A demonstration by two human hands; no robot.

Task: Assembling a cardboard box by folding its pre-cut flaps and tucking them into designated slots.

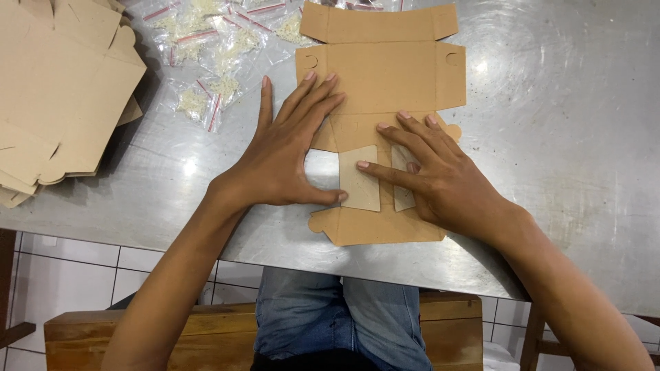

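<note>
Fingers (313, 93) of the left hand (278, 154) are spread flat, released, pressing on the unfolded cardboard box blank (381, 75), with the thumb reaching across to a small folded-in flap (361, 185). The right hand (440, 175) is also flat and not grasping anything, its fingers lying over the middle of the blank and that flap. The blank lies flat on the steel worktop (570, 137), right in front of the person. Behind it, near the far edge, sit clear zip bags (206, 48) with pale bits inside. Off to the left there's a stack of more cardboard blanks (58, 96). Below the worktop edge you can see jeans (337, 323) and a wooden bench (206, 336).
</note>
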